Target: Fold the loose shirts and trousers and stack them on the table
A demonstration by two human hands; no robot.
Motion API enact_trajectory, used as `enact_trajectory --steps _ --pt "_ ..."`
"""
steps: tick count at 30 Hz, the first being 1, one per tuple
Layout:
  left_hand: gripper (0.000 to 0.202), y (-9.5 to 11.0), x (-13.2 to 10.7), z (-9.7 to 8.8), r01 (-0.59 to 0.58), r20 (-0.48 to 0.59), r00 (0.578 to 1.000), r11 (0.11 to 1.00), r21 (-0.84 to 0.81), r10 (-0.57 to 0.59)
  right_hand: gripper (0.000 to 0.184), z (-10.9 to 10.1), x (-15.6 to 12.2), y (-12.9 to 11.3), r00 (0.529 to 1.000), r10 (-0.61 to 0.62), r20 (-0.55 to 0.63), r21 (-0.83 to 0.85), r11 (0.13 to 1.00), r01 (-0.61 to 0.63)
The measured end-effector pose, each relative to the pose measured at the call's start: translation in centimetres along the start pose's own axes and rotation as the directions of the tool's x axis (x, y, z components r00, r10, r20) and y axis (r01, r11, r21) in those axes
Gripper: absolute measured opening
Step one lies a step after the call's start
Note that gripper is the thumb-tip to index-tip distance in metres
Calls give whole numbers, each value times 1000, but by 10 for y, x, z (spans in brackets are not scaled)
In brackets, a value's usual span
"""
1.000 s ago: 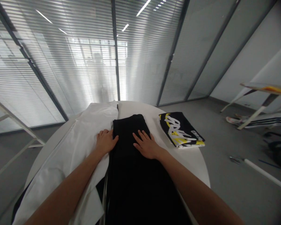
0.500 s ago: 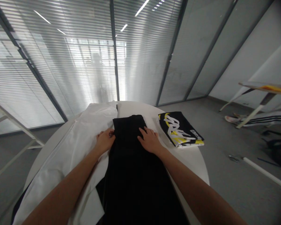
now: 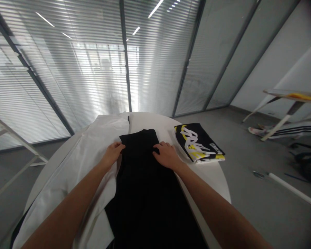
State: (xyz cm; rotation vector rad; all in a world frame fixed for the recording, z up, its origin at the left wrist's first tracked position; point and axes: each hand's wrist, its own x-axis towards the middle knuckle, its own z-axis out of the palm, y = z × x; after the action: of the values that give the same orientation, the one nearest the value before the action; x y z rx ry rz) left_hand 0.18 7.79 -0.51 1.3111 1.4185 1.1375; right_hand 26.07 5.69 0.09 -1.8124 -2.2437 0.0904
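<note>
A black folded garment lies lengthwise on a round white table, its narrow end away from me. My left hand pinches the garment's left edge near that far end. Across from it, my right hand has its thumb and fingers closed on the right edge. Spread white cloth is under my left forearm and beside the black garment. A folded black, white and yellow printed garment rests to the right, apart from my right hand.
Glass panels with blinds stand behind the table. A white metal frame is at the left. On the right are another table, a person's striped trouser leg and a white pole on the floor.
The far end of the black garment has shifted left, and my left hand has moved slightly left with it. My right hand's fingers, flatter before, have curled at the right edge.
</note>
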Motion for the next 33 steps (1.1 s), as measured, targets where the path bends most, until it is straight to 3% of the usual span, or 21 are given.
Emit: enact_trajectory --steps 7,11,14,19,22,25,30,33 --pt "33 9 -5 -8 123 124 984 990 70 -131 31 5 7 3 996 77 -55 189 980 -66" --pt "38 6 -5 -10 110 146 982 993 49 -116 39 12 7 5 982 126 -139 82 990 -115" --pt "47 3 -4 -11 75 140 987 997 21 -77 49 15 6 6 981 145 -129 17 989 -144" --pt "50 5 -4 -15 63 144 988 997 -35 -58 54 17 12 11 993 94 -75 174 982 -79" --pt "47 7 -4 -18 86 152 986 992 -97 -71 54 21 19 15 991 94 -91 423 905 -47" --pt "43 4 -2 -21 122 171 981 980 -157 -95 49 22 25 19 978 189 -89 631 770 -92" --pt "38 2 -2 -23 190 210 968 948 -255 -137 39 14 26 25 943 321 -88 750 645 -149" --pt "35 7 -5 -24 223 214 963 933 -281 -166 41 8 23 23 932 363 -16 839 512 -186"
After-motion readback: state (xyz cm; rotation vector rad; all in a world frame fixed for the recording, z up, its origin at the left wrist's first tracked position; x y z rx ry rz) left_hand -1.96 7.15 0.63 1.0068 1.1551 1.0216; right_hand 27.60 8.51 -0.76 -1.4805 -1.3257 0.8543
